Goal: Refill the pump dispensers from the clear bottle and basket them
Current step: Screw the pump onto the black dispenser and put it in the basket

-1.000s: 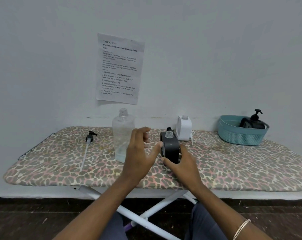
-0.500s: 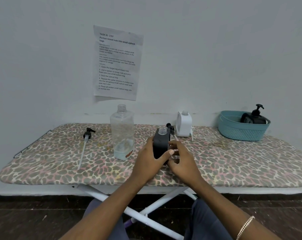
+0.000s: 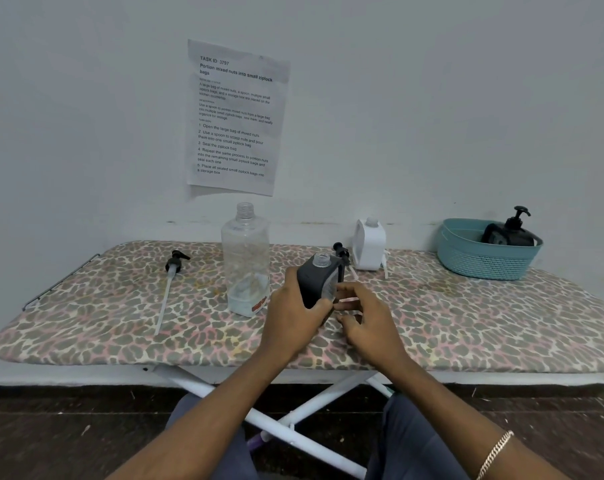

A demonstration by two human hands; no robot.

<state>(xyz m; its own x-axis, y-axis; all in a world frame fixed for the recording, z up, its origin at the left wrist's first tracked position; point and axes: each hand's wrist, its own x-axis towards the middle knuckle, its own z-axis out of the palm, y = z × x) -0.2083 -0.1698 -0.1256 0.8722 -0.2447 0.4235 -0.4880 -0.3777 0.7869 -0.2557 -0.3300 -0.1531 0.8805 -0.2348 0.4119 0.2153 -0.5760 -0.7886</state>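
Note:
A black dispenser bottle (image 3: 316,278) with an uncapped clear neck is gripped from the left by my left hand (image 3: 293,313), slightly tilted over the board. My right hand (image 3: 362,317) is beside it, fingers spread and touching its right side. The clear bottle (image 3: 245,261) stands uncapped just to the left, with a little liquid at the bottom. A black pump head with a long tube (image 3: 170,278) lies at the left. A second black pump (image 3: 341,252) lies behind the held bottle. At the back stands a white dispenser bottle (image 3: 370,245), also uncapped. The teal basket (image 3: 480,261) holds a black pump dispenser (image 3: 510,230).
Everything rests on a leopard-print ironing board (image 3: 466,323) against a white wall, with a paper sheet (image 3: 236,116) taped above. The board's white legs (image 3: 293,414) cross below, between my knees.
My left hand left the clear bottle and took hold of the black dispenser bottle. My right hand loosened its grip and now only touches the bottle's right side.

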